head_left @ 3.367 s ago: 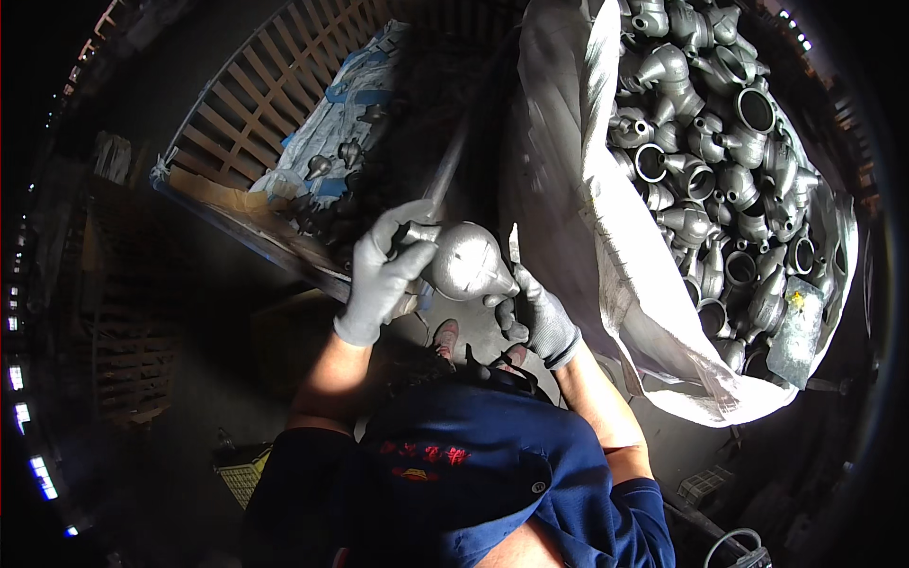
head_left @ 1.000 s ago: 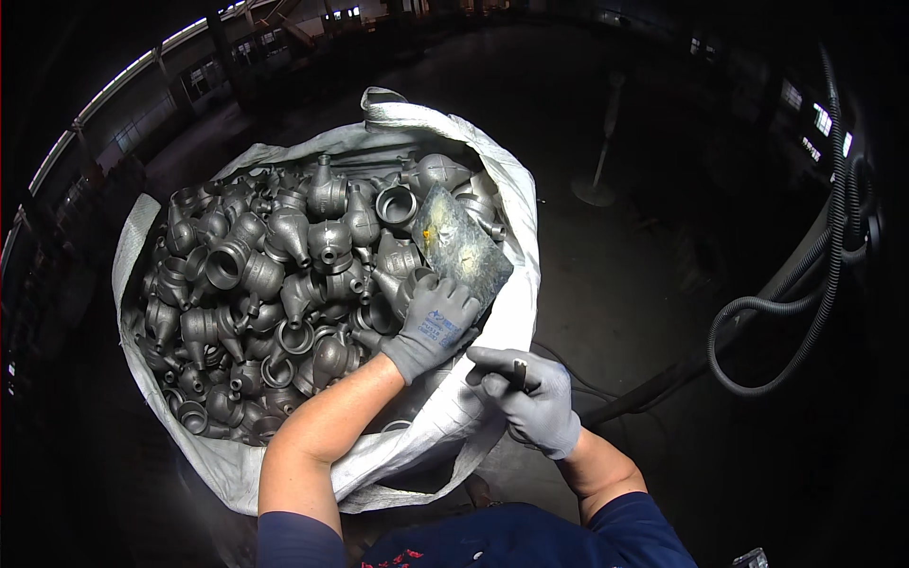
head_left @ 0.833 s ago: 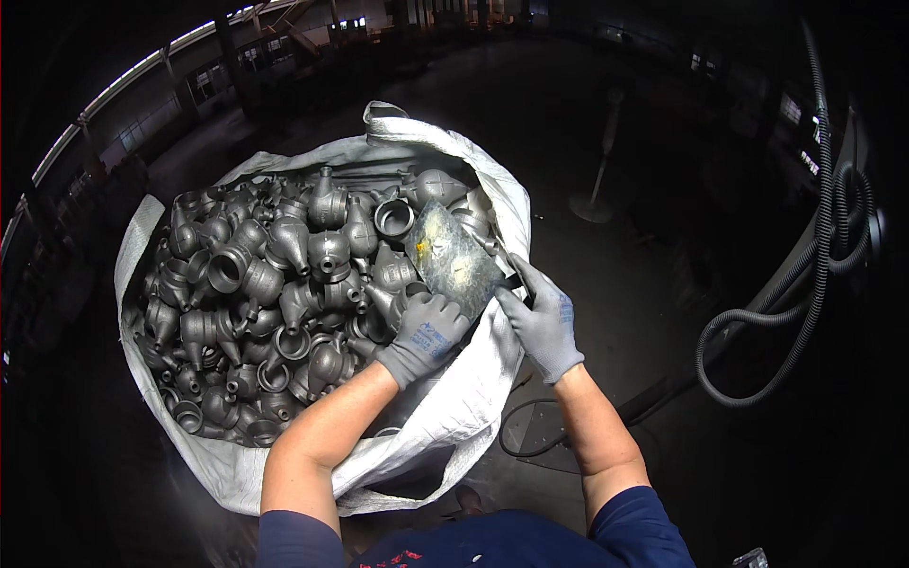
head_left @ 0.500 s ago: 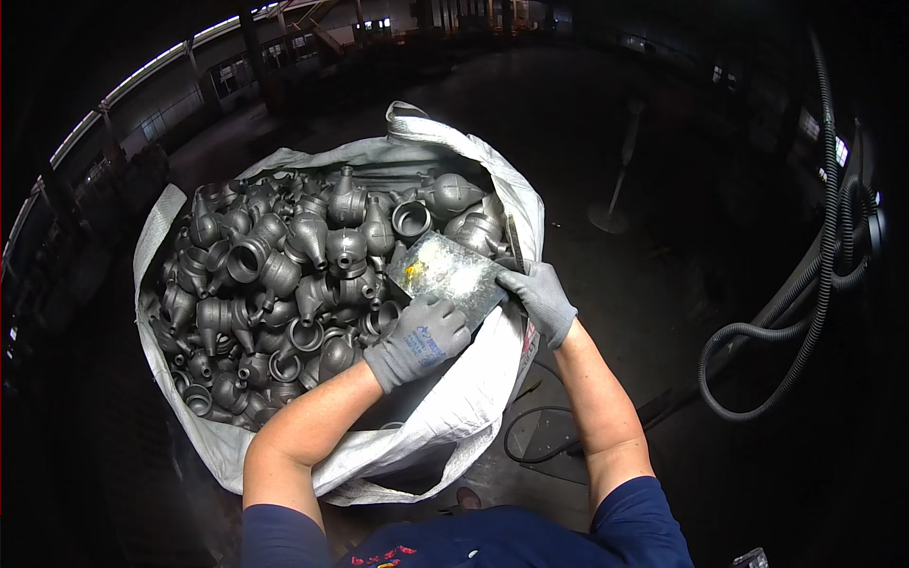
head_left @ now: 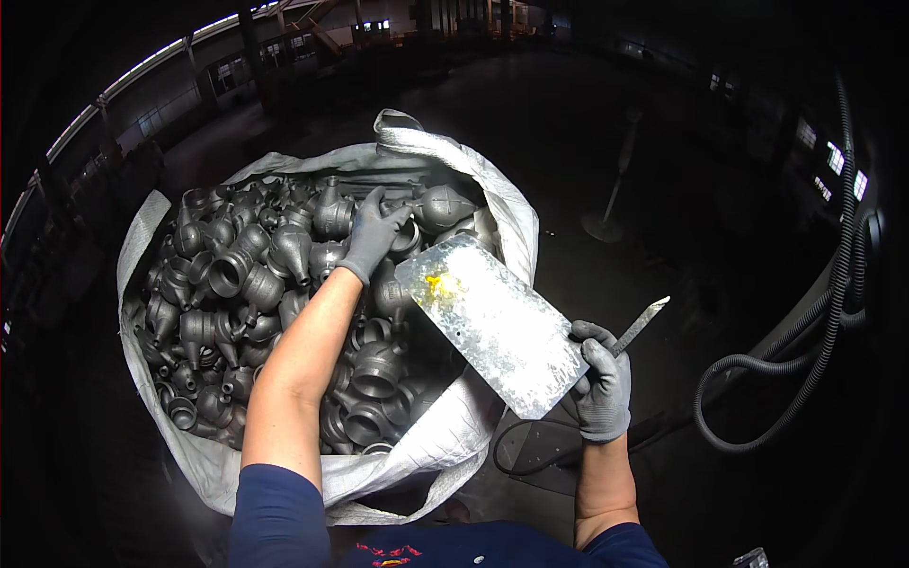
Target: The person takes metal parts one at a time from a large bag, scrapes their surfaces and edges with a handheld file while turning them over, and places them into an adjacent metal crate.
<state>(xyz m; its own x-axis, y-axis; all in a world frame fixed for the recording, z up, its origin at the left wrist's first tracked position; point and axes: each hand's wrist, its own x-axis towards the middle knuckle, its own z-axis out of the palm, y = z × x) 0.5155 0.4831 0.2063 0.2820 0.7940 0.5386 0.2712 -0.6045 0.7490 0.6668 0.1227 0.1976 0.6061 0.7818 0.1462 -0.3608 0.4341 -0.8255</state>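
A large white woven bag (head_left: 445,431) is filled with many dark grey metal castings (head_left: 268,289), bulb-shaped with round mouths and narrow spouts. My left hand (head_left: 372,237), in a grey glove, reaches over the castings with its fingers apart, touching or just above those near the far side. My gloved right hand (head_left: 603,383) is closed round a flat file-like metal tool (head_left: 642,327), whose tip points up and right. A bright metal sheet (head_left: 502,327) with a yellow mark slants over the bag's right rim. Its lower right edge meets my right fingers, which appear to grip it too.
Grey corrugated hoses (head_left: 748,445) loop at the right. Behind the bag's right side, a thin stand (head_left: 620,175) rises from a round base on the dark floor. A black cable (head_left: 502,445) curves beside the bag, below the sheet.
The sheet has come up and toward me, to the right, along with my right hand and the tool. My left hand has left the sheet and moved forward over the castings.
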